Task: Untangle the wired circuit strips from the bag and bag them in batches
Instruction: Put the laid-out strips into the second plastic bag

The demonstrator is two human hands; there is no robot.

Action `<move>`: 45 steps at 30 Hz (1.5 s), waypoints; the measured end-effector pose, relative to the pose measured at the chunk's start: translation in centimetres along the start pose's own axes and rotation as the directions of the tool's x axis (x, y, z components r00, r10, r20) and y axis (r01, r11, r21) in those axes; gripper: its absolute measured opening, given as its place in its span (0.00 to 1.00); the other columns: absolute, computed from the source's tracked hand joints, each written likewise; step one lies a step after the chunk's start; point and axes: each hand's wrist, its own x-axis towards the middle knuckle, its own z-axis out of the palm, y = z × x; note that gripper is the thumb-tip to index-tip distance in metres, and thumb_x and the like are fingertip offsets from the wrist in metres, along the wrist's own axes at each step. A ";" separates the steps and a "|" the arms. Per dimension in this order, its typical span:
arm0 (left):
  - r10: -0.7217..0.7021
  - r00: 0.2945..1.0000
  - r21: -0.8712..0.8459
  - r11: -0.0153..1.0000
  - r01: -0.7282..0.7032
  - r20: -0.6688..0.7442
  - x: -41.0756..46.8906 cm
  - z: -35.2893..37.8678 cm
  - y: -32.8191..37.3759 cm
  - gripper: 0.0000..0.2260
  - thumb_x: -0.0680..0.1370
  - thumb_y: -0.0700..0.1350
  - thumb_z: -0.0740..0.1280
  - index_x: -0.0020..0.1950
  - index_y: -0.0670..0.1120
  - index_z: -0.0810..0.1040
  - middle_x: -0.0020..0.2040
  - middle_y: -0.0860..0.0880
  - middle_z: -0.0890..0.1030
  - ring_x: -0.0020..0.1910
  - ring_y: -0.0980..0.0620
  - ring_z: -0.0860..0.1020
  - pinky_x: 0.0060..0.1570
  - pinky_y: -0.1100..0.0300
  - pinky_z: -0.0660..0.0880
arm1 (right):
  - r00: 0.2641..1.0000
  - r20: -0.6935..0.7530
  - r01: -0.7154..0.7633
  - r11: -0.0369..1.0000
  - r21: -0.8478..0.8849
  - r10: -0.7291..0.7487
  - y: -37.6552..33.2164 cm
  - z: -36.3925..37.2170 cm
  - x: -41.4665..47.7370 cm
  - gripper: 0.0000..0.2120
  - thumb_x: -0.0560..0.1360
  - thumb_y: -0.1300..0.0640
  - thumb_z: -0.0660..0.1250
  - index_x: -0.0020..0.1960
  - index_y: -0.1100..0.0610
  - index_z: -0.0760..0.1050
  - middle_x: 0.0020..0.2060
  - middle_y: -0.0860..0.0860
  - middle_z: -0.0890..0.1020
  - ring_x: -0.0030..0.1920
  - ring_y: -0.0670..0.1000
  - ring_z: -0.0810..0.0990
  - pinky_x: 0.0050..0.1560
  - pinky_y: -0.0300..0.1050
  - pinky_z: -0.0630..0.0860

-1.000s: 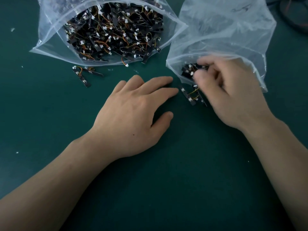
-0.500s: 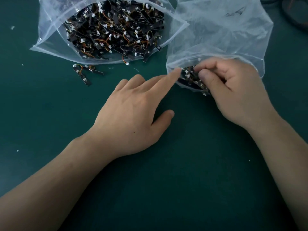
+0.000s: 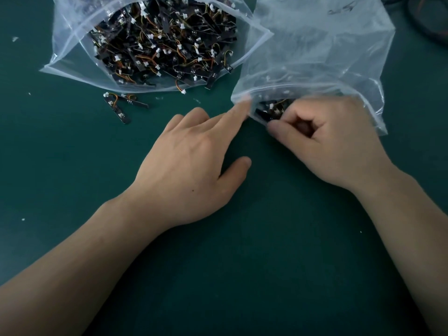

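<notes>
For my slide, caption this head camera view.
Left hand props open a clear bag; right hand holds circuit strips at its mouth.

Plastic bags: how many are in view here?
2. The full bag lies top left, packed with strips; the second bag lies top right, left hand and right hand at its mouth.

No readable text anywhere. One dark handwritten scribble (image 3: pixel 340 8) sits on the far part of the right bag (image 3: pixel 315 49), illegible.

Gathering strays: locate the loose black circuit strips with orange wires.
Head view, upper left: the loose strips lie on the green mat just below the full clear plastic bag.
</notes>
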 end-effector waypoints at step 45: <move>-0.463 0.877 0.125 0.870 0.477 -0.128 -2.4 -0.7 0.3 0.38 0.82 0.62 0.58 0.85 0.44 0.50 0.85 0.45 0.53 0.84 0.37 0.50 0.77 0.35 0.50 | 0.951 0.129 0.292 0.953 -0.085 -0.280 -2.8 1.7 -1.3 0.10 0.81 0.51 0.69 0.58 0.54 0.84 0.57 0.48 0.82 0.59 0.52 0.79 0.61 0.54 0.74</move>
